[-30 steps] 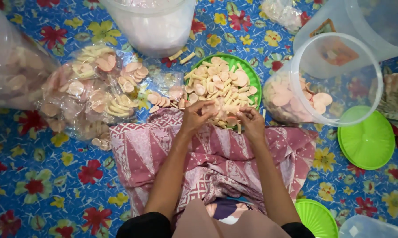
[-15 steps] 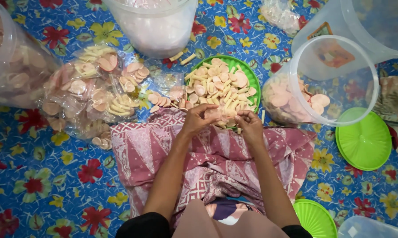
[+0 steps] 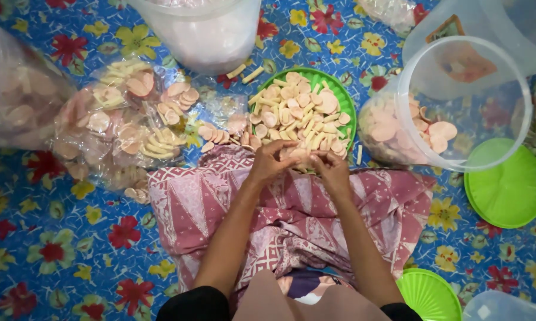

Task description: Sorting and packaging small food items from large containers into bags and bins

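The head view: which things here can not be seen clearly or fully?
- What the left hand and right hand pinch: the fingers cover it, head view.
- White tub: its top is cut off by the upper edge.
- Bags of crackers: crinkled plastic blurs the pieces inside.
- Near rim of the green tray: hidden behind both hands.
- Green lid: cut off by the lower edge.

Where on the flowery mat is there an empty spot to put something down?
Bare mat shows at lower left, below the filled plastic bags and left of the patterned cloth. A smaller patch lies between that cloth and the green lid. Around the green tray, where the left hand and right hand work, it is crowded.
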